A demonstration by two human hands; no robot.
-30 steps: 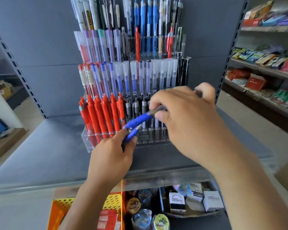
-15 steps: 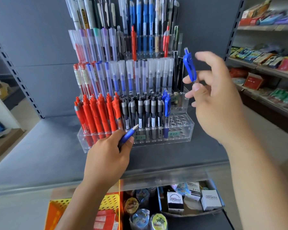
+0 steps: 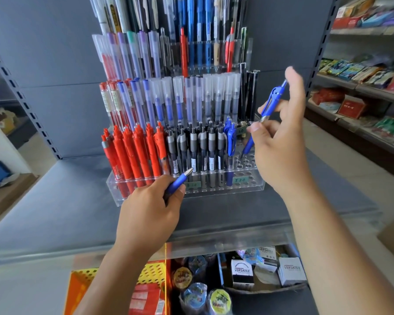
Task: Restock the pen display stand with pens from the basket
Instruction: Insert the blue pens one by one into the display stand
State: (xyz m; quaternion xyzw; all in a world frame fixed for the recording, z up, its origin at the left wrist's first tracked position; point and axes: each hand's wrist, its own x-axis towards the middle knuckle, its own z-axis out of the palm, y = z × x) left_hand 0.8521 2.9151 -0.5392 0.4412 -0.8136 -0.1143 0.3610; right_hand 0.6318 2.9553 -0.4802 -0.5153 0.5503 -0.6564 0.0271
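A clear tiered pen display stand (image 3: 248,186) stands on a grey shelf, holding red, black, blue and frosted pens. My left hand (image 3: 148,214) grips a blue pen (image 3: 179,179) just in front of the stand's bottom tier, tip pointing up and right. My right hand (image 3: 280,142) pinches another blue pen (image 3: 272,101) by its lower barrel, clip end up, tilted over the empty holes at the bottom tier's right end. A blue pen (image 3: 229,142) stands in that tier beside the black ones. A yellow-orange perforated basket (image 3: 152,272) shows below the shelf.
Below the shelf edge (image 3: 214,237) lie small boxes marked VERSATILE (image 3: 241,272), tape rolls and red packets. Shelves of packaged goods (image 3: 362,71) run along the right. A perforated upright (image 3: 21,96) stands at the left.
My right hand took one blue pen from my left hand, lifted it right, then lowered and tilted it toward the bottom tier's empty holes. My left hand stayed put with the other pen.
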